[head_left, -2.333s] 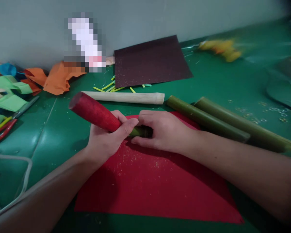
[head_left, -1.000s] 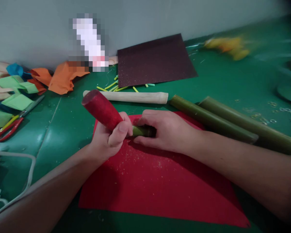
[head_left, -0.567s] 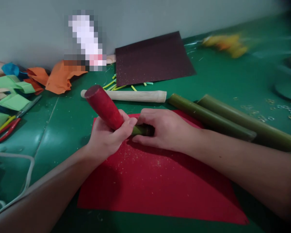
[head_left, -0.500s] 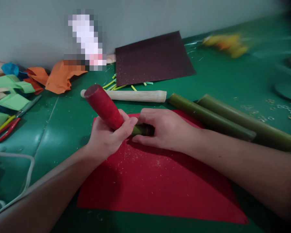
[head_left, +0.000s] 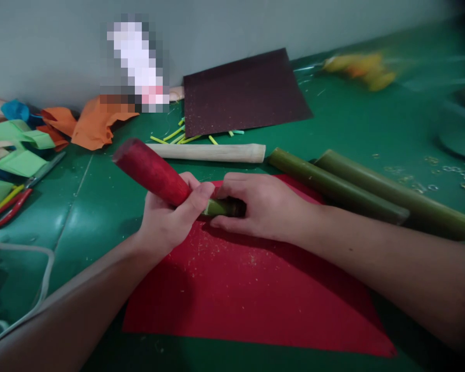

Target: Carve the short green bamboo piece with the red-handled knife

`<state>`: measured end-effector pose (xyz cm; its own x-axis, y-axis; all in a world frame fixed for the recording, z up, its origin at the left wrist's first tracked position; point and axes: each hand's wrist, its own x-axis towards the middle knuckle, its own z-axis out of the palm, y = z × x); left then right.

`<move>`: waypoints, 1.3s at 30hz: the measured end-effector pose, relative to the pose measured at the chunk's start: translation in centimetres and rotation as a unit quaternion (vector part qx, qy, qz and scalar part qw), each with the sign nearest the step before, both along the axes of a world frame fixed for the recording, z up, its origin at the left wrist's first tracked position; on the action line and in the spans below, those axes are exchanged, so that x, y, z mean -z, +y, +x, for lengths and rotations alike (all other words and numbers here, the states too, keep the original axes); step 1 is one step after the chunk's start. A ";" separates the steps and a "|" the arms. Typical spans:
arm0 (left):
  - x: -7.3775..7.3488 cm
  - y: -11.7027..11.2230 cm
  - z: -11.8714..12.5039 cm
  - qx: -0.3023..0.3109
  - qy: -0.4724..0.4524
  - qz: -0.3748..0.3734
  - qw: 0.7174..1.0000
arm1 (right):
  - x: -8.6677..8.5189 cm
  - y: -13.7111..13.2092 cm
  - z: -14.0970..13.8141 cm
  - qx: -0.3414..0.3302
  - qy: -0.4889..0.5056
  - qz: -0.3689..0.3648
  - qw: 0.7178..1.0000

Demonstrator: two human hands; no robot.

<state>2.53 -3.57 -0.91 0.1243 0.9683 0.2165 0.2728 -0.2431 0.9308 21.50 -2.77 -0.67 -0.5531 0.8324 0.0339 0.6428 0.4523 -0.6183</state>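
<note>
My left hand (head_left: 168, 222) is wrapped round a thick red cylindrical handle (head_left: 151, 170), with the thumb pressed along it. The handle tilts up to the left, and whatever is at its lower end is hidden by my fingers. My right hand (head_left: 269, 204) grips a short green bamboo piece (head_left: 219, 208) between thumb and fingers, its dark end towards my palm. A pale scraped patch shows on the bamboo beside my left thumb. Both hands are over a red sheet (head_left: 251, 299) speckled with fine shavings.
Behind lie a pale bamboo stick (head_left: 220, 153), two green bamboo lengths (head_left: 341, 186) and a dark brown sheet (head_left: 244, 95). Red-handled scissors (head_left: 10, 209), green paper (head_left: 19, 160) and an orange piece (head_left: 93, 124) sit left. Small rings (head_left: 430, 175) are scattered right.
My left hand has shifted slightly left, and the red handle has tipped lower and further left. More of the green bamboo shows between my hands. My right hand has hardly moved.
</note>
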 end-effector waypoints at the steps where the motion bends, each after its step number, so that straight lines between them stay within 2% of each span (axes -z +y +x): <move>1: 0.0 0.0 0.0 0.003 -0.004 -0.001 1.000 | 0.0 0.0 0.0 0.001 -0.003 0.000 1.000; 17: 0.0 -0.1 0.1 0.014 0.004 0.020 1.000 | -0.1 0.0 -0.2 0.002 -0.015 0.001 1.000; 26: 0.4 0.1 0.2 -0.040 -0.040 0.035 0.998 | 0.0 0.1 -0.1 -0.008 -0.005 0.015 1.000; 35: 0.6 0.2 -0.2 0.016 -0.036 0.068 0.997 | 0.3 0.1 0.0 0.000 -0.003 0.011 1.000; 39: 0.7 0.1 -0.3 0.043 -0.061 0.055 0.996 | 0.2 0.1 -0.2 0.003 -0.007 0.010 1.000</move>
<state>2.27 -3.43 -1.60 0.1724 0.9246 0.3397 0.1339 -0.3636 0.9219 21.35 -2.66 -0.84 -0.5482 0.8352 0.0432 0.6539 0.4602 -0.6005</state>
